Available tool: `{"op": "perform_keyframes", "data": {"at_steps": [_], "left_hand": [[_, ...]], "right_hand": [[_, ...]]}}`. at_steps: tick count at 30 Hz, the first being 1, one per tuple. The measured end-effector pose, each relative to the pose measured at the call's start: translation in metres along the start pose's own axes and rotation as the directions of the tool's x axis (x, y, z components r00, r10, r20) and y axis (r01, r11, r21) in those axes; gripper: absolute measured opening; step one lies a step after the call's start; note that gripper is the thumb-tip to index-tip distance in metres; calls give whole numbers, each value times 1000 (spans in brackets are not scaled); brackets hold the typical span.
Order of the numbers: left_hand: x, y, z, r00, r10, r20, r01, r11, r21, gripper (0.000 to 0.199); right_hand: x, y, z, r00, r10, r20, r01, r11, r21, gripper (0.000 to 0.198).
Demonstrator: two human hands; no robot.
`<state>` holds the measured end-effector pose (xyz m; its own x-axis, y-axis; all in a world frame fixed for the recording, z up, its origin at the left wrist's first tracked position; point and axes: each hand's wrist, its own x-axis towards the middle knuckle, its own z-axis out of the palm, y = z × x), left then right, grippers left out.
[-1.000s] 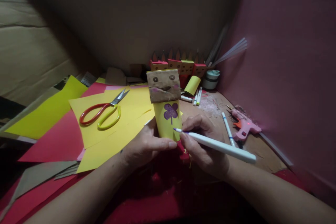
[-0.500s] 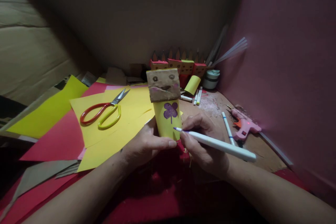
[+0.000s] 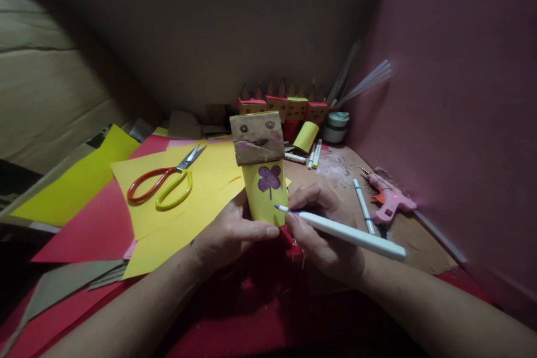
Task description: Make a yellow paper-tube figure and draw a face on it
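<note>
My left hand (image 3: 237,229) is closed round the lower end of a paper puppet (image 3: 258,193), a yellow paper tube topped by a brown cardboard head with drawn eyes and mouth. A purple flower with a short stem (image 3: 269,179) is drawn on the tube's front. Between the thumb and fingers of my right hand (image 3: 323,229) is a white marker (image 3: 352,233) with a purple tip. That tip points at the tube just below the flower's stem; whether it touches the paper I cannot tell.
Scissors (image 3: 176,179) with red and yellow handles lie on yellow paper (image 3: 213,173) to the left. Several similar box-headed figures (image 3: 296,106) stand at the back. A pink glue gun (image 3: 392,198), a loose marker (image 3: 364,207) and a lidded jar (image 3: 337,126) are on the right.
The puppet appears slightly further left and lower in view, along with much of the scene. Both hands keep their holds, and the drawn flower looks the same.
</note>
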<state>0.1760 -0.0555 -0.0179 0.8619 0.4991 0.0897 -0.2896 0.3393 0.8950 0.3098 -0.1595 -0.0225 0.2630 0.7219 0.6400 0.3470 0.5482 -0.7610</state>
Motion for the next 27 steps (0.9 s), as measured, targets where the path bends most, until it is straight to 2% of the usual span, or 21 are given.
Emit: {"op": "perform_keyframes", "data": {"at_steps": [3,9,14,20,27], "left_hand": [[-1,0,-2,1000,-4,17,4,1000,10,37],[-2,1,-2,999,35,31,-35,999,18,50],[-2,3,-1,1000,26,-16,-26,999,28,55],[-1,1,1,999,39,-25,-39,999,25,41],[-1,0,0,999,43,-25,-43,999,21,40]], "right_hand": [[0,0,0,1000,-2,-12,3,1000,7,13],[-1,-1,2,1000,-9,-13,10,1000,21,14],[-3,-1,2,1000,28,-3,-28,1000,9,11],[-4,1,1,1000,29,-7,-29,999,-27,10],[-2,1,3,1000,2,-5,-3,999,-36,13]]}}
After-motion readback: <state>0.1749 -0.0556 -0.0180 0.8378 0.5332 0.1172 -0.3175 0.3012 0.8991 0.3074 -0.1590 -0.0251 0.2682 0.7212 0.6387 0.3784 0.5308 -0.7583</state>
